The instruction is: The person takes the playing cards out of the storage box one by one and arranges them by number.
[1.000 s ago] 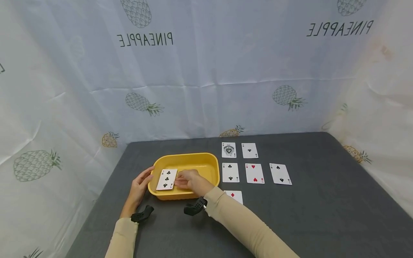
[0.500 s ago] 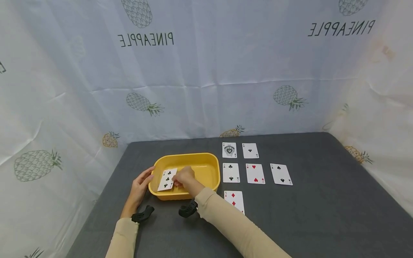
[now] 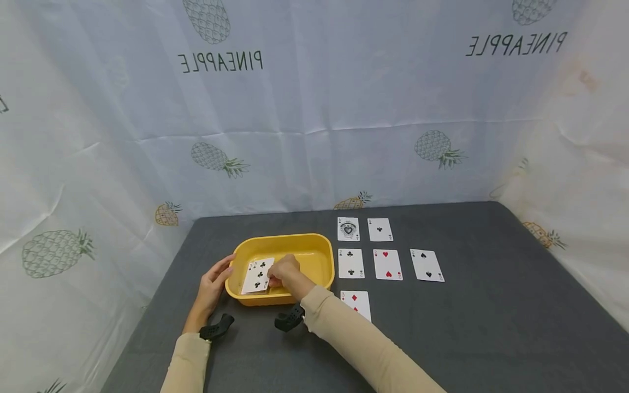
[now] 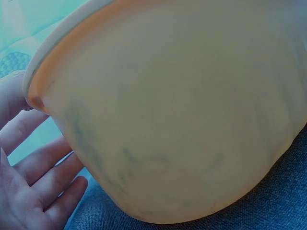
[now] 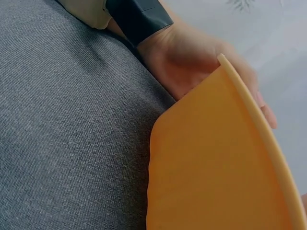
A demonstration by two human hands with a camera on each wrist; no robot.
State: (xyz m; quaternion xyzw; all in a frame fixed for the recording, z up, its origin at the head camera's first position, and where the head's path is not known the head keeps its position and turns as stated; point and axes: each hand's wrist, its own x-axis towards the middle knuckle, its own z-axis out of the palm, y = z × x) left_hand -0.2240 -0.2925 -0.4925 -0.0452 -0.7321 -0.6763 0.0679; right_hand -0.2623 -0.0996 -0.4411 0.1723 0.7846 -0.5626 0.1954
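A yellow plastic tray (image 3: 316, 261) stands at the left of the dark table. Inside it, a three of clubs (image 3: 257, 275) lies face up and slightly askew over what look like other cards. My right hand (image 3: 286, 270) reaches into the tray and pinches the card's right edge; its fingertips are partly hidden. My left hand (image 3: 212, 284) rests against the tray's left rim. In the left wrist view, the fingers (image 4: 57, 177) lie mostly straight beside the tray wall (image 4: 182, 115). The right wrist view shows the tray's outside (image 5: 206, 163) with the left hand (image 5: 192, 55) behind it.
Face-up cards lie in rows right of the tray: an ace of spades (image 3: 348, 229), an ace of clubs (image 3: 380, 230), a two of clubs (image 3: 351, 263), hearts (image 3: 387, 265) and spades (image 3: 427, 265). A three of diamonds (image 3: 356, 303) is partly under the right sleeve (image 3: 354, 338).
The right hand has closed its fingers on the three of clubs at its edge. That card has turned slightly and shifted right. The left hand has stayed at the tray's rim.
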